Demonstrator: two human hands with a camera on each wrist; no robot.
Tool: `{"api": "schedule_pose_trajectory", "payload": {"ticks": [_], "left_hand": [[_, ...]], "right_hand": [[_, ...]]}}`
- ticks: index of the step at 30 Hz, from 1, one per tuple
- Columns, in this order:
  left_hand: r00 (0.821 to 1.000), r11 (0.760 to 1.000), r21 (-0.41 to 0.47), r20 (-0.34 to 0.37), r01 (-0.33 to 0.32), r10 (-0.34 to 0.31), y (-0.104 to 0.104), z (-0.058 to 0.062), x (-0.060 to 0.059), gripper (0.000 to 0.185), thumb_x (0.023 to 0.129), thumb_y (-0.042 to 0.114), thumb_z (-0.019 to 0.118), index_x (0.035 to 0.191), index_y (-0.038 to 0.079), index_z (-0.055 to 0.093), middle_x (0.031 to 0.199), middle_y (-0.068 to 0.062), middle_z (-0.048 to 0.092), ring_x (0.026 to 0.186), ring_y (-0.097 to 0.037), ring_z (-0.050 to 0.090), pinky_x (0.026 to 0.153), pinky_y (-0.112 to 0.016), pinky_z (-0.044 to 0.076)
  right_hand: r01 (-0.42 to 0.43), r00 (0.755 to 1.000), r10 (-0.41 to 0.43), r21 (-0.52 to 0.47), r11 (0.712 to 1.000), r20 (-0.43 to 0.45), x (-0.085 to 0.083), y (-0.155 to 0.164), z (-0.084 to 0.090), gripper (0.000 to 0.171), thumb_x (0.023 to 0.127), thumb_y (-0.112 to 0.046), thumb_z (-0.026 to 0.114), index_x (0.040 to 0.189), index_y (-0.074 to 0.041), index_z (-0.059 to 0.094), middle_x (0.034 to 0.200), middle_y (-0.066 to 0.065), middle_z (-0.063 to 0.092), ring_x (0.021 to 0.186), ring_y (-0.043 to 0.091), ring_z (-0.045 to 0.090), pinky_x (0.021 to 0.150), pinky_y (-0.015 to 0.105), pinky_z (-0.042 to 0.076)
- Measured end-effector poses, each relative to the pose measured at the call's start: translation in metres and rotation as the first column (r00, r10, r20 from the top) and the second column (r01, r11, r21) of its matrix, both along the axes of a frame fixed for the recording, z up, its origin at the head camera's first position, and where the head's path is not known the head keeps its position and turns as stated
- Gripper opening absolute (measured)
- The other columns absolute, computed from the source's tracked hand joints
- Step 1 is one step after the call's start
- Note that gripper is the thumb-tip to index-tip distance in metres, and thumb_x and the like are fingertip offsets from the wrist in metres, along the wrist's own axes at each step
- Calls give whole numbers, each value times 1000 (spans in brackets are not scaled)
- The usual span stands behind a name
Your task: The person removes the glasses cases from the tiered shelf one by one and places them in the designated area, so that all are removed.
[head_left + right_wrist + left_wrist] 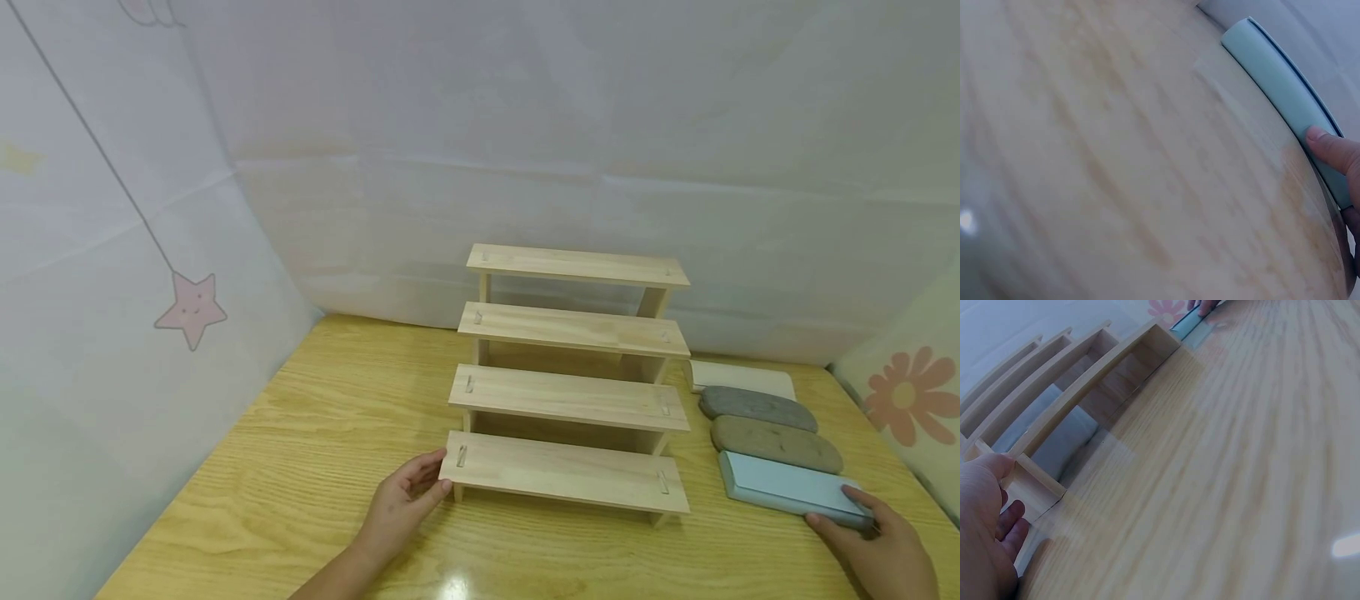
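Four-tier stepped wooden display shelf point(567, 379), unfinished pale wood, no brand, label or writing legible on any face; stands upright on a wood-grain table point(300, 483), with the left hand point(405, 504) grasping the left end of its lowest step, thumb on top and fingers curled below. Right of the shelf, four cases lie in a row: white case point(746, 379), grey case point(756, 407), olive case point(775, 443), and light blue case point(787, 487) nearest, all unmarked. The right hand point(877, 550) grips the near end of the light blue case, which lies flat on the table just beside the shelf's lowest step.
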State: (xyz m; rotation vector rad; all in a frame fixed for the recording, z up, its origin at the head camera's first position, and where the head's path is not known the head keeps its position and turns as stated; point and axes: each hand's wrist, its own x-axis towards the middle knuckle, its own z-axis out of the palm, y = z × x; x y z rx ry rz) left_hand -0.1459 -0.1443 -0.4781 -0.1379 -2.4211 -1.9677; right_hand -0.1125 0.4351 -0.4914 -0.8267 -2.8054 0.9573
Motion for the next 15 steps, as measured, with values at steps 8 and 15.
{"api": "schedule_pose_trajectory", "payload": {"ticks": [8,15], "left_hand": [[1000,1000,3,-6,6,-6,0,0,0,43,88,18,73,128,6,62,128,-15,65,117,-30,64,95,-28,56],[1000,1000,13,-14,11,-11,0,0,1,44,88,18,73,129,5,61,129,-16,64,117,-30,63,95,-28,56]], "right_hand": [[10,1000,-9,-8,1000,13,-1,-5,5,93,91,-51,64,150,7,23,153,38,18,136,59,23,107,71,29],[8,994,-15,-65,998,-104,-1,-9,7,96,93,-49,63,152,7,14,156,36,9,144,56,10,113,71,19]]}}
